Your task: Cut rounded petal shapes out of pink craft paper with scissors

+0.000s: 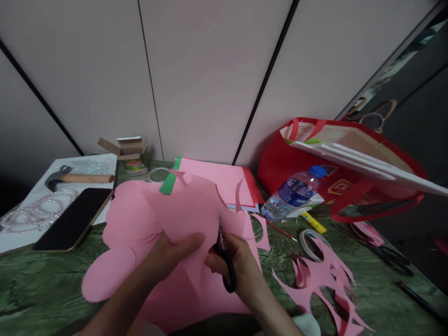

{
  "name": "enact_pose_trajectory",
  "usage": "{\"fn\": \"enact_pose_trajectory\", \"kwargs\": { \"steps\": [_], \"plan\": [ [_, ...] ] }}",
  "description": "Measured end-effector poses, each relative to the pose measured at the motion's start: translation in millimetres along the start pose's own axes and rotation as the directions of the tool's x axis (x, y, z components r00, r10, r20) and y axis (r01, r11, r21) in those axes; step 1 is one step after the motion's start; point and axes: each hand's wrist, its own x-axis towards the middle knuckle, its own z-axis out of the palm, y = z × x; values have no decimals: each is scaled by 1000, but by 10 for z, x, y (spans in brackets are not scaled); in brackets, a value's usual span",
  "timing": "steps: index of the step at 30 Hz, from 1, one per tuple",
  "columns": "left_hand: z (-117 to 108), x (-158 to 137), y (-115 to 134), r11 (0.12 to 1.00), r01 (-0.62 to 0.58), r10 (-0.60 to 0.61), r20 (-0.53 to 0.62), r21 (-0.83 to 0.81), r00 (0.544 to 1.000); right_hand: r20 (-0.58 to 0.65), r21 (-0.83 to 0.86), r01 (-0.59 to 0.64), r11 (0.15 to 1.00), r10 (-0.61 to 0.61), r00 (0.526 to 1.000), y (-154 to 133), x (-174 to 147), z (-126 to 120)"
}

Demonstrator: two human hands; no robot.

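My left hand [175,252] pinches a sheet of pink paper [196,205], thumb on top and the other fingers hidden beneath it. In my right hand [234,261] is a pair of scissors [227,267] with black handles. Their blades point away from me and lie at a cut edge of the sheet, where a curved strip stands up on the right. Beneath and to the left are rounded pink paper cut-outs [108,275], overlapping one another. More pink paper spreads under both hands.
Pink scraps [315,280] and a tape roll [311,245] lie on the right. Behind them are a water bottle [290,196] and a red bag [280,154]. A phone [73,219], a hammer [80,178], a bead string [38,212] and a small box [133,161] are on the left.
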Motion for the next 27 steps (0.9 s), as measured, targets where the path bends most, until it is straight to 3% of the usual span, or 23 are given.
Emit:
{"fn": "enact_pose_trajectory", "kwargs": {
  "steps": [8,20,27],
  "plan": [
    [-21,16,-21,996,27,-21,74,-80,997,9,52,-10,999,10,1000,-6,-2,26],
    [-37,18,9,997,17,-14,40,-77,999,18,-30,2,1000,-2,1000,14,-13,8],
    [-71,31,14,995,21,-13,79,-101,997,6,-46,-15,999,15,1000,59,-2,0]
  ]
}}
